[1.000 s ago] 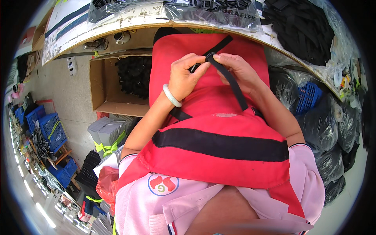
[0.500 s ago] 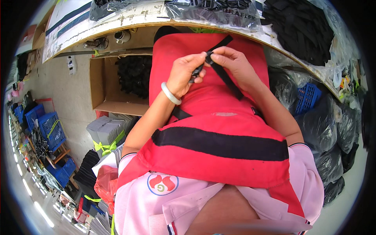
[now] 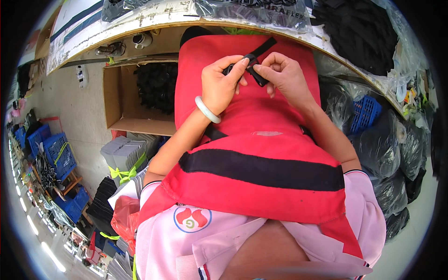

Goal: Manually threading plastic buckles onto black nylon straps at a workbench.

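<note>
Over my red apron (image 3: 252,112), both hands work on a short black webbing strap (image 3: 264,46) and a black plastic buckle (image 3: 259,78). My left hand (image 3: 223,79), with a pale bangle at its wrist, is closed with thumb and fingers pinching the strap beside the buckle. Another dark piece shows partly within its curled fingers. From the other side, my right hand (image 3: 283,77) pinches the buckle between thumb and bent fingers. The strap's free end sticks up and to the right, beyond both hands. Fingers hide how the strap runs through the buckle.
Ahead is a worn white table (image 3: 186,28) bearing bagged black buckles (image 3: 252,11) and a heap of black straps (image 3: 357,35). An open carton (image 3: 114,95) of black pieces stands to the left, and dark plastic bags (image 3: 380,149) and a blue basket (image 3: 365,114) lie right.
The strap's long tail, which hung down toward my lap, no longer shows there. The buckle now shows between my hands, and my right hand has shifted slightly nearer me with its fingers more curled.
</note>
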A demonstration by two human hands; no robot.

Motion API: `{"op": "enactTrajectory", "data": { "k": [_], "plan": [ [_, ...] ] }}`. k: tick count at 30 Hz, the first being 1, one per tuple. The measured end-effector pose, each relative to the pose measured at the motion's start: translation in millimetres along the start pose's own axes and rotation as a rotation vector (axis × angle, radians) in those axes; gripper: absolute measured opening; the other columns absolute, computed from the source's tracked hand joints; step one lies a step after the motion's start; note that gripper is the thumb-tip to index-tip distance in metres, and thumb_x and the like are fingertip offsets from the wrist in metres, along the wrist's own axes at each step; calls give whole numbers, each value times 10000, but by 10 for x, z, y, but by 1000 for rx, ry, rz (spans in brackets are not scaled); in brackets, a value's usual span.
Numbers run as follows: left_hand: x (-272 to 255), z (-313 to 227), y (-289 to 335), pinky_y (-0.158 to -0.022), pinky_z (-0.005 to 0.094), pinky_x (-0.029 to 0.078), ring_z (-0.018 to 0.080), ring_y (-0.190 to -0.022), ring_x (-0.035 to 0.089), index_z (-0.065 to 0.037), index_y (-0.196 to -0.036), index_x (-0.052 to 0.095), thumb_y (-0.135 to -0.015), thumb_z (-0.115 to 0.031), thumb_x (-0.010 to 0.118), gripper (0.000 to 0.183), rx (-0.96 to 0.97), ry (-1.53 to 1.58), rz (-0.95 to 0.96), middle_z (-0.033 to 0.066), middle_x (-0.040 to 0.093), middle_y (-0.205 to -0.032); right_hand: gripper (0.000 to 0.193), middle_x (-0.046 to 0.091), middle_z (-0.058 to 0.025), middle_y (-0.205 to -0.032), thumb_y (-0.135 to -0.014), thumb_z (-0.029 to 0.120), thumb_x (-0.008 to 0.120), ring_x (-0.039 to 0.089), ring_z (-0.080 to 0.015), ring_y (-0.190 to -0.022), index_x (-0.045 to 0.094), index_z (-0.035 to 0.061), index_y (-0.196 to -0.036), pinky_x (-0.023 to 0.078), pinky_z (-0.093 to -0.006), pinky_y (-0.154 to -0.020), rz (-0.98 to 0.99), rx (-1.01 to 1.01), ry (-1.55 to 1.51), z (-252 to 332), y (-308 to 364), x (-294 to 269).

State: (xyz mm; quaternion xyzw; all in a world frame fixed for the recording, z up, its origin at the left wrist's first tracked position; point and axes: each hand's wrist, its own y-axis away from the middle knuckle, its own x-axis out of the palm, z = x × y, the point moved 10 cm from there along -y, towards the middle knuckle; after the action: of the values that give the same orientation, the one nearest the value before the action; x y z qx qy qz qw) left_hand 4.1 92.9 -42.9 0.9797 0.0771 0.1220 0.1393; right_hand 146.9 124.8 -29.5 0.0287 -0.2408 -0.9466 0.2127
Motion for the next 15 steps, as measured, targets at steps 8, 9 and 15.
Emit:
{"op": "enactTrajectory", "data": {
  "k": [8, 9, 15],
  "plan": [
    [-66, -205, 8, -455, 189, 414, 63, -623, 574, 9, -1020, 705, -866, 5, 670, 159, 212, -71, 53, 55, 660, -927, 193, 613, -27, -752, -932, 179, 643, 596, -84, -586, 587, 7, -999, 498, -224, -489, -89, -113, -312, 75, -29, 24],
    [-60, -212, 15, -484, 185, 428, 70, -663, 579, -1, -1026, 710, -863, 19, 665, 170, 213, -101, 93, 52, 651, -964, 212, 615, -26, -766, -940, 192, 631, 601, -85, -605, 595, 5, -1032, 506, -222, -510, 2, -58, -263, 43, -56, 32],
    [67, -486, 241, -633, 220, 473, 112, -768, 597, -4, -974, 717, -830, 47, 675, 158, 486, -340, 189, 73, 652, -983, 187, 617, -5, -759, -911, 197, 670, 576, -63, -623, 674, 12, -935, 469, -207, -555, 250, 41, -23, -20, -65, 90]
  ]
}}
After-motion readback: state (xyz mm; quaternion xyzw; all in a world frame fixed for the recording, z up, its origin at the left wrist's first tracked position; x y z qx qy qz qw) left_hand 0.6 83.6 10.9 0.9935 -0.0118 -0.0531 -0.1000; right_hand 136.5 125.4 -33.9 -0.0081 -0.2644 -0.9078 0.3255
